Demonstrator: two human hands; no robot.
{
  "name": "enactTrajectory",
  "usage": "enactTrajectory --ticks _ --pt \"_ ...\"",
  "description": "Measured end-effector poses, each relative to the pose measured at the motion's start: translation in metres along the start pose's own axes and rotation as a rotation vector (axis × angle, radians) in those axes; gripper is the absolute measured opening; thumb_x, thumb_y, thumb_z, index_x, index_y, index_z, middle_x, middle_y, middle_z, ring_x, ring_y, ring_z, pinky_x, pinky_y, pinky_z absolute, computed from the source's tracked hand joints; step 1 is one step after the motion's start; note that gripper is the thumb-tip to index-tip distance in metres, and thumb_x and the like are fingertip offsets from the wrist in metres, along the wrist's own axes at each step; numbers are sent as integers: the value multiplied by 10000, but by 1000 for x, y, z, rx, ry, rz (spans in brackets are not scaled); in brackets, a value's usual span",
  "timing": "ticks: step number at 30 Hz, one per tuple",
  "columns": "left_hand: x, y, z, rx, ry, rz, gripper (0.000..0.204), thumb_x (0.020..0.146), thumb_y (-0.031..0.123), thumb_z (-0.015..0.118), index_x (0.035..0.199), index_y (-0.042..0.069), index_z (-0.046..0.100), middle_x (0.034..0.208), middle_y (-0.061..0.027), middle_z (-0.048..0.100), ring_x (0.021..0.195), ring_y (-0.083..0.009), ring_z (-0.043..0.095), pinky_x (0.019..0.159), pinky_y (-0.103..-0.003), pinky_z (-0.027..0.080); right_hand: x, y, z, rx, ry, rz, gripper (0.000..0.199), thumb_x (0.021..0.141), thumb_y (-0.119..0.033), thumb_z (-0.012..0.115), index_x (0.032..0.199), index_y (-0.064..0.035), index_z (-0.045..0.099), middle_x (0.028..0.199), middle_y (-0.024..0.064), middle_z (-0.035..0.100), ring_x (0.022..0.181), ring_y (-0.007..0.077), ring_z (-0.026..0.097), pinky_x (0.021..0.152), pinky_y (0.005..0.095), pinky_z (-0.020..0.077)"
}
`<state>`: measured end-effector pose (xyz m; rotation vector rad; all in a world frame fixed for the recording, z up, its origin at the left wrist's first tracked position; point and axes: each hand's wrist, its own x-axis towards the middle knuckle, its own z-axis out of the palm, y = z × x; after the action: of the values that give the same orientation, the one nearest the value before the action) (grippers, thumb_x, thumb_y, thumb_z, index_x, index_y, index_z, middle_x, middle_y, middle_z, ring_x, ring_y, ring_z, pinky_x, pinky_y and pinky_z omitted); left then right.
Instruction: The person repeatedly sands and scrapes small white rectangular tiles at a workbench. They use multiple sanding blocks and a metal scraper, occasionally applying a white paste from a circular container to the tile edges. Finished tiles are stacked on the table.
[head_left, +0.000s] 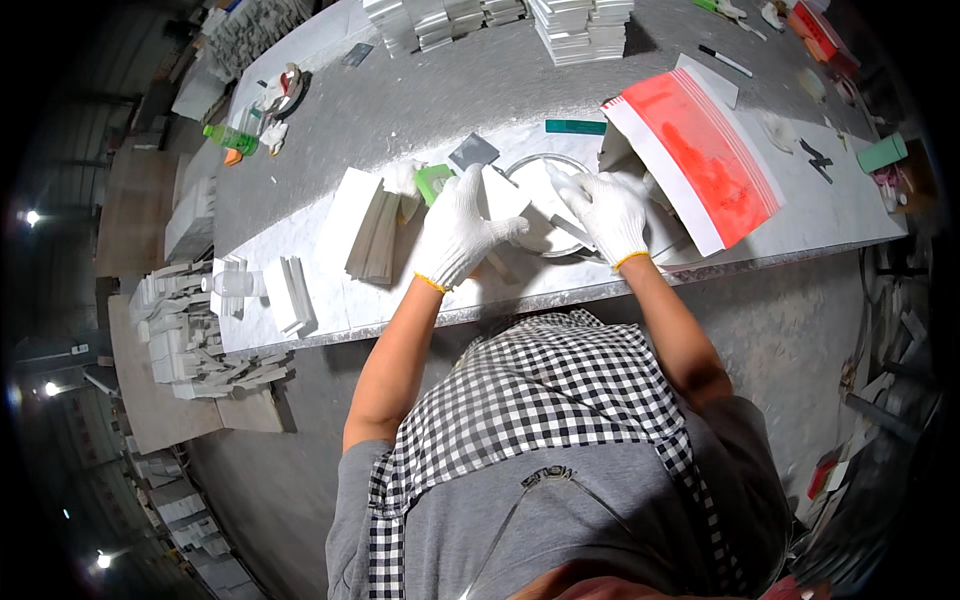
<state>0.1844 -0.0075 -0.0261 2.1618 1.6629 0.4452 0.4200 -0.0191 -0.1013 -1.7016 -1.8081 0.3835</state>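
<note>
Both my hands wear white knitted gloves with yellow cuffs. My left hand (460,238) has its thumb and fingers around the edges of a flat white tile piece (506,194). My right hand (610,214) is closed over a round, metal-rimmed dish (516,166) with white stuff inside. Its fingers pinch a small pale thing that I cannot make out. Below those fingers a thin light strip (572,232) crosses the dish. Beyond my left hand are a green object (433,182) and a grey square plate (473,152). Left of it stands a row of white slabs (372,236).
A red-and-white sheet-like package (700,160) stands tilted right of my right hand. Behind the dish lies a teal bar (575,127). Tile stacks (580,30) stand at the table's far side. A clear bottle (235,284) and more slabs (289,296) sit near the left front corner.
</note>
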Motion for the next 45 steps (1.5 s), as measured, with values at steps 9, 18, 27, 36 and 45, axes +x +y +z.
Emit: enactTrajectory --ticks 9,18,27,36,45 --pt "-27 -20 11 -324 123 44 1106 614 479 928 1476 -38 467 1299 -270 614 1242 -390 591 1057 -456 482 11 -4 14 -162 164 -115 301 931 -387 621 1006 -127 752 904 164 718 831 368 680 758 486 526" --pt "-36 -26 17 -403 161 19 1169 589 532 940 1468 -70 459 1359 -258 576 1297 -369 558 1092 -450 455 -31 -19 -7 -306 -32 -161 306 863 -394 692 946 -108 762 885 138 710 821 323 676 741 455 530" --pt "-38 -29 20 -426 210 54 1186 583 546 940 1471 -79 463 1385 -264 591 1279 -354 597 1086 -433 467 -39 -21 -4 -404 -153 -103 253 824 -347 728 900 -106 744 902 124 702 882 333 647 738 495 515" --pt "-53 -61 6 -688 60 -330 914 702 421 905 1391 -64 553 1183 -172 710 1064 -243 688 932 -372 547 -40 -30 -1 -162 -159 37 246 909 -334 651 914 -89 673 811 167 708 781 366 692 720 496 535" --pt "-95 -109 38 -721 -203 -334 714 743 435 841 1275 0 651 1157 -166 699 1083 -241 658 938 -377 518 -67 -69 22 170 -735 -7 344 932 -370 635 1158 -115 679 996 166 740 935 378 709 827 475 549"
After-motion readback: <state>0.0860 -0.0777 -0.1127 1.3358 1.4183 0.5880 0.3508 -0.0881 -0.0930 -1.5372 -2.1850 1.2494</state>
